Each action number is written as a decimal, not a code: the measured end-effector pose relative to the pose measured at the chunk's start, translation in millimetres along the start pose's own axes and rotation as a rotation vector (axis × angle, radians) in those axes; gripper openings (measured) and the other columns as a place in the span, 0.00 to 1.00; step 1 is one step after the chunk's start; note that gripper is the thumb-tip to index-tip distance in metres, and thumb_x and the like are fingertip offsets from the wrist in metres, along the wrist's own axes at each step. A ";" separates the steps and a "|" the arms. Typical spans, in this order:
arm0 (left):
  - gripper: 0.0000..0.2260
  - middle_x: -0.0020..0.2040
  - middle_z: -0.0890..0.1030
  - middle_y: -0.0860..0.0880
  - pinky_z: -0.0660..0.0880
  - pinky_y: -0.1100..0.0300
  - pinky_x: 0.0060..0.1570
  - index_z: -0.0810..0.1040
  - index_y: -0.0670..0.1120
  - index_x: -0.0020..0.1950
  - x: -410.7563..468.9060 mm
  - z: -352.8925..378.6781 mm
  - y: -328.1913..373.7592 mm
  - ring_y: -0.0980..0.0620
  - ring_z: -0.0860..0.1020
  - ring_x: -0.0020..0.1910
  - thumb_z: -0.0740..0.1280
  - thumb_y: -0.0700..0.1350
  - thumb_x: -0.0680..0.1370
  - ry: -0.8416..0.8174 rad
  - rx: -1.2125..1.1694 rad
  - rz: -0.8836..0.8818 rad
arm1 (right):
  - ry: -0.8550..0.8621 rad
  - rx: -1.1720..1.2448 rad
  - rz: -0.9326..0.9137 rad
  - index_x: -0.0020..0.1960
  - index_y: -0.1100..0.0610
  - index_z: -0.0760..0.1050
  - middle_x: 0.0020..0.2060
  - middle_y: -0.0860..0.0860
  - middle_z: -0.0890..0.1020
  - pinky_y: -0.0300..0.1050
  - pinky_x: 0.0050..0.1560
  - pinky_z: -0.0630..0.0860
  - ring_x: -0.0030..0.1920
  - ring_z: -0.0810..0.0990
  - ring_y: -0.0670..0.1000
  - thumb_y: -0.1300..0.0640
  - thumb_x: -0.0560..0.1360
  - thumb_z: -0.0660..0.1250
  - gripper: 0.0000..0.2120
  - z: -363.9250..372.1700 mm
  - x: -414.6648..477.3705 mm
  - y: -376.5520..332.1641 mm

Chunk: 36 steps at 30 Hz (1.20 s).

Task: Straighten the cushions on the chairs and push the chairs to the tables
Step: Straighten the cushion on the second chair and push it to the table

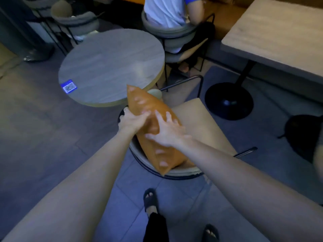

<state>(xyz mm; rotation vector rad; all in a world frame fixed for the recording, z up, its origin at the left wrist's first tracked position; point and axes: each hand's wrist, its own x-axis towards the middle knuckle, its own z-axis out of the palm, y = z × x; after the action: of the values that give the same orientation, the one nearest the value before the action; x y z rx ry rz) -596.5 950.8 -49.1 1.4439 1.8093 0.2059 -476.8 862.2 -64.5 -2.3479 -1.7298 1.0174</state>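
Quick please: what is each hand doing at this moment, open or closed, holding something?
Left hand: closed, gripping the orange cushion by its edge.
Right hand: open, fingers spread, pressing flat on the same cushion.

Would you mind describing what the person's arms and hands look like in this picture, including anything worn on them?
Both arms are bare along all that shows: no sleeves, watch or bracelets. The left hand appears to carry a ring on one finger, though blur makes this uncertain. The right hand shows no jewellery or gloves.
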 end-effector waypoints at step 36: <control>0.54 0.77 0.67 0.40 0.72 0.25 0.59 0.48 0.49 0.83 173.5 -4.1 -18.8 0.35 0.74 0.69 0.72 0.71 0.68 -0.705 0.056 -0.028 | 0.612 0.010 0.642 0.81 0.46 0.66 0.78 0.54 0.72 0.60 0.73 0.63 0.78 0.68 0.59 0.24 0.75 0.57 0.42 107.4 40.7 -73.8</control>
<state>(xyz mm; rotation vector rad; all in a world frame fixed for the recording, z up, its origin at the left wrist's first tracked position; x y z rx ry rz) -619.2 1098.4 -139.5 1.3049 1.2556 -0.3367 -588.8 889.7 -137.4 -2.8460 -0.7732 0.2483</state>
